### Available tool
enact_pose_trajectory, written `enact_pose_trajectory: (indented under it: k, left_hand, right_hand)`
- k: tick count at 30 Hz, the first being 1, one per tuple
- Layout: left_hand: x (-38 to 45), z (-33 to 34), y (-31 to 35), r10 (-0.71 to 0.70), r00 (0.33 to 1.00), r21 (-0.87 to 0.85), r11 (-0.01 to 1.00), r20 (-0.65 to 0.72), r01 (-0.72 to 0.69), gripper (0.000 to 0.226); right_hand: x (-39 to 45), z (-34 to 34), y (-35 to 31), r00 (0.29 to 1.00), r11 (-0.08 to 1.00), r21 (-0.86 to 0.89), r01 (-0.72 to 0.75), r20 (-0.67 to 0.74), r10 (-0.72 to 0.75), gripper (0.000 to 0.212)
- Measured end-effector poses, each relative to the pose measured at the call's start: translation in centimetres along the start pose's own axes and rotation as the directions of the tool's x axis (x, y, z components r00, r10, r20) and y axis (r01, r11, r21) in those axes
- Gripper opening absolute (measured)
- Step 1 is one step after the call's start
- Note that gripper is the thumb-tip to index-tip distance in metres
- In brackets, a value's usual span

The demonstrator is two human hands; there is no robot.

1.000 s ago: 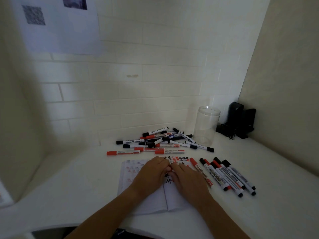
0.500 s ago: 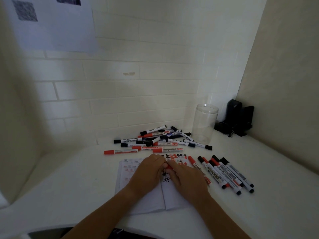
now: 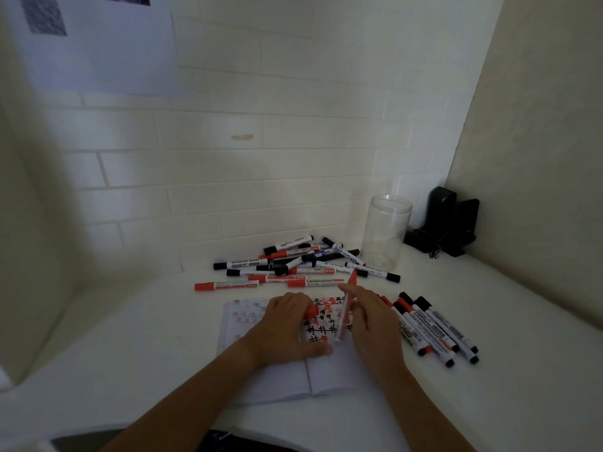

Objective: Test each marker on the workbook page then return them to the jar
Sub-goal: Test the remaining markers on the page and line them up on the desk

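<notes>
Low in the centre, left hand (image 3: 287,324) pinches a red cap (image 3: 312,310), right hand (image 3: 368,318) grips the marker (image 3: 345,309) over the workbook (image 3: 277,376); jar (image 3: 385,233) upper right empty, pile (image 3: 303,259) untested.

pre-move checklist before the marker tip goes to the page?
1. Cap off, held in left hand: ok.
2. Red marker gripped by right hand: ok.
3. Tip aimed at the page: cannot tell, motion blur.
4. Workbook open and flat, left hand resting on it: ok.
5. Blank space below the tally marks: ok.
6. Jar upright, mouth open, ready for returns: ok.
</notes>
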State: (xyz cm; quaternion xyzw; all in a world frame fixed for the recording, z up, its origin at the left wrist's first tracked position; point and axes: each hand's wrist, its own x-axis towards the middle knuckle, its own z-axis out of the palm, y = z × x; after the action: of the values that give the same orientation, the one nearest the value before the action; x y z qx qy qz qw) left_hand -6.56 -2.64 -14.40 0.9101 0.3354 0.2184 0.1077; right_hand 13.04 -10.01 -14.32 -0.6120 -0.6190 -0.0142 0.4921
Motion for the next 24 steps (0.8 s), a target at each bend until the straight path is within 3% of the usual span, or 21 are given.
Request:
enact_pose_trajectory:
  k: [3, 10, 17, 24]
  left_hand:
    - [0.1, -0.3, 0.1, 0.006, 0.999, -0.022, 1.0, 0.041, -0.005, 0.077]
    - [0.0, -0.1, 0.0, -0.007, 1.0, -0.033, 0.999, 0.021, 0.008, 0.075]
    - [-0.1, -0.2, 0.1, -0.041, 0.998, -0.057, 0.997, 0.051, 0.044, 0.08]
    - [-0.3, -0.5, 0.6, -0.052, 0.997, -0.131, 0.99, 0.059, 0.059, 0.07]
  right_hand:
    - [0.1, 0.1, 0.2, 0.999, 0.999, 0.021, -0.03, 0.024, 0.029, 0.049]
    - [0.0, 0.0, -0.7, 0.998, 0.965, 0.258, -0.053, 0.037, 0.045, 0.011]
    - [-0.3, -0.5, -0.8, 0.952, 0.884, 0.363, -0.294, 0.197, 0.235, 0.008]
    - [-0.1, -0.1, -0.6, 0.933, 0.86, 0.361, -0.36, 0.159, 0.324, 0.03]
